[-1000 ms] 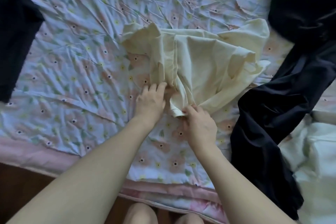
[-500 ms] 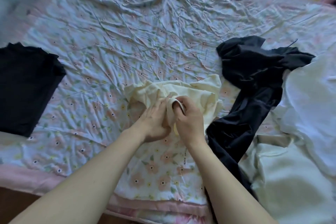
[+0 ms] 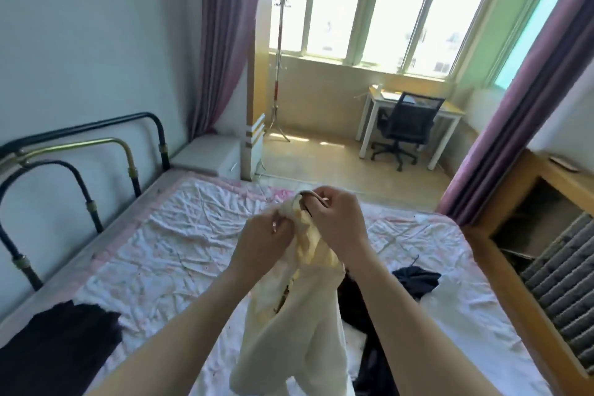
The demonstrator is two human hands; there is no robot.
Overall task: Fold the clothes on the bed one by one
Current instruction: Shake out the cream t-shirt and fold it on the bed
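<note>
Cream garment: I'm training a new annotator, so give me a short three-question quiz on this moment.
1. True or false: the cream garment lies flat on the bed.
2. Which hand grips its top: A left only, B right only, C both?
3. Fill in: the folded black garment lies on the person's ___ side.

Key: 1 false, it hangs lifted; 2 C, left hand and right hand; 3 left.

Both forearms bare, raised up & fwd, converging at centre. Left hand (image 3: 266, 236) fingers curled, pinching cream garment (image 3: 289, 315) near its top edge. Right hand (image 3: 337, 219) just beside it, slightly higher, fingers curled round same top edge. Hands nearly touching, backs to the camera.
</note>
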